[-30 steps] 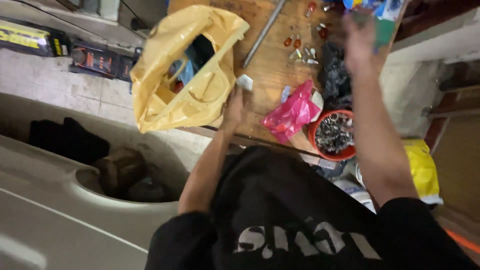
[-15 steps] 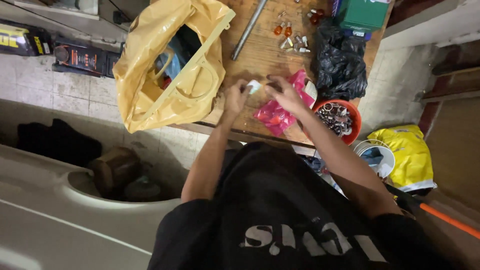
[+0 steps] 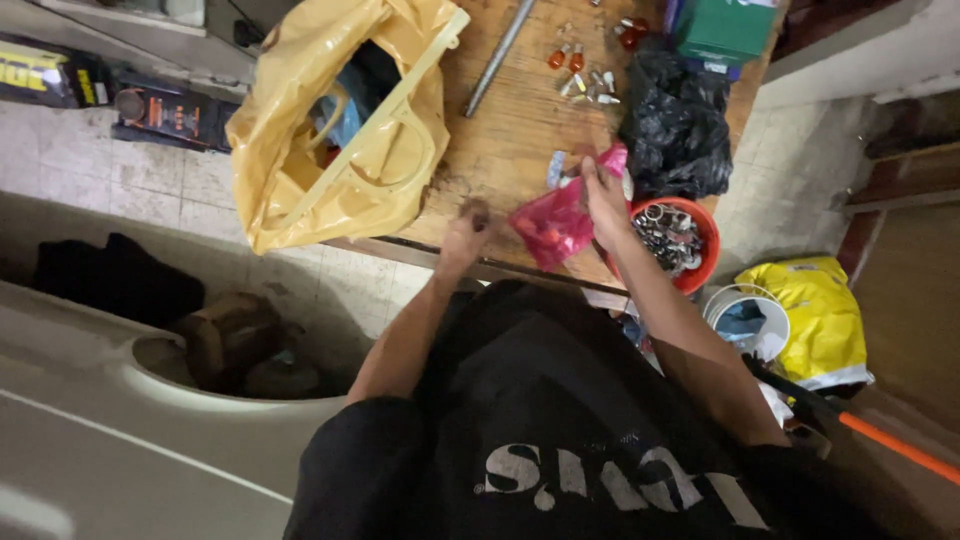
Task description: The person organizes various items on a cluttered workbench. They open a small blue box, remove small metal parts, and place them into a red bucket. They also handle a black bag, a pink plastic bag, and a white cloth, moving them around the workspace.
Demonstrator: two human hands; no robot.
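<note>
The right hand pinches the top edge of a crumpled pink plastic bag, which lies on the wooden workbench just beside a round red bowl of metal parts. The left hand rests at the bench's near edge with its fingers curled closed, though whether it holds anything cannot be told. An open yellow plastic bag sits to its left, and a black plastic bag lies behind the bowl.
</note>
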